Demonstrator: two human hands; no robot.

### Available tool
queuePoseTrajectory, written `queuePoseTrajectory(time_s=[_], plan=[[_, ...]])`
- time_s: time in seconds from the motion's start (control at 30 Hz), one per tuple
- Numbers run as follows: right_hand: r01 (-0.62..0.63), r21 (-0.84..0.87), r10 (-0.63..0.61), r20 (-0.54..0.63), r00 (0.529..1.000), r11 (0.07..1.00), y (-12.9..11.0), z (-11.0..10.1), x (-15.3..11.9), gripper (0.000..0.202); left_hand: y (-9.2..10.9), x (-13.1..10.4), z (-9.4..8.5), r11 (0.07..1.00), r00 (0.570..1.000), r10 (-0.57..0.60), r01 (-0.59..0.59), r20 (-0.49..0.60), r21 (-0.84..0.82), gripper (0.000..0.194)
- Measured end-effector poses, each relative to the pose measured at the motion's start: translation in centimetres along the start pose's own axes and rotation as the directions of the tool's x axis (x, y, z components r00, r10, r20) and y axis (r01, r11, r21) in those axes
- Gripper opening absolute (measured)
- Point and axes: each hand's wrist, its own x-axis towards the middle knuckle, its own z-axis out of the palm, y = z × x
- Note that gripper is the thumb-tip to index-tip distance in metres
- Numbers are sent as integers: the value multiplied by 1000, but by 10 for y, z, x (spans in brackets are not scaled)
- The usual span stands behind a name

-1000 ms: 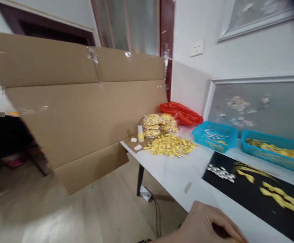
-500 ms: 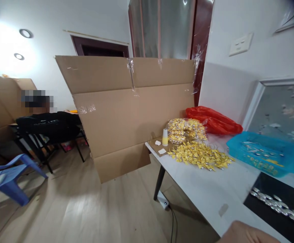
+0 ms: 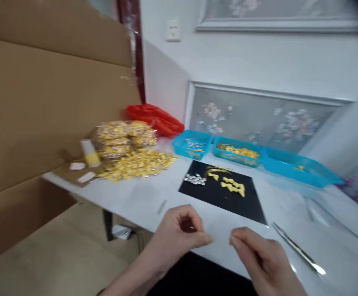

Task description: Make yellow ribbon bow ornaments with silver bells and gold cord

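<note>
View swung right since half a second ago; both hands now show, left hand (image 3: pixel 175 236) and right hand (image 3: pixel 273 255) apart, fingertips pinched. Bows (image 3: pixel 238 189) lie beyond, on mat (image 3: pixel 208 195). Blurred: cannot tell whether either pinch holds anything; right wrist cut off.

The black mat (image 3: pixel 222 201) lies flat and slightly askew. Near its left edge sits a loose cluster of shiny silver pieces (image 3: pixel 195 179). Thin yellow strands (image 3: pixel 219 169) curve along its far edge; a single yellow bow (image 3: pixel 213 176) lies just beside them, and more yellow bows (image 3: pixel 233 188) form two short rows right of the mat's middle. A slim metal tool (image 3: pixel 299 248) rests slantwise just beyond the mat's near right corner. Whether the hands (image 3: pixel 182 230) in front of the mat pinch anything is too blurred to tell.
</note>
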Motion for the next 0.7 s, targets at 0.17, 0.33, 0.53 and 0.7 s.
queuePoseTrajectory(time_s=[0.17, 0.33, 0.53, 0.7], plan=[[49, -193, -85, -181, 980, 980, 10, -18, 21, 27, -2, 27, -3, 997, 998, 32, -36, 51, 73, 27], [-3, -141, -24, -186, 982, 990, 35, -45, 22, 26, 2, 44, -3, 994, 997, 74, -75, 14, 73, 30], [-59, 141, 113, -410, 905, 988, 51, -72, 10, 25, 4, 59, -5, 987, 996, 93, -92, 1, 131, 32], [55, 508, 301, -590, 749, 860, 51, -64, 12, 33, -10, 58, 10, 967, 993, 31, -58, 112, 248, 30]])
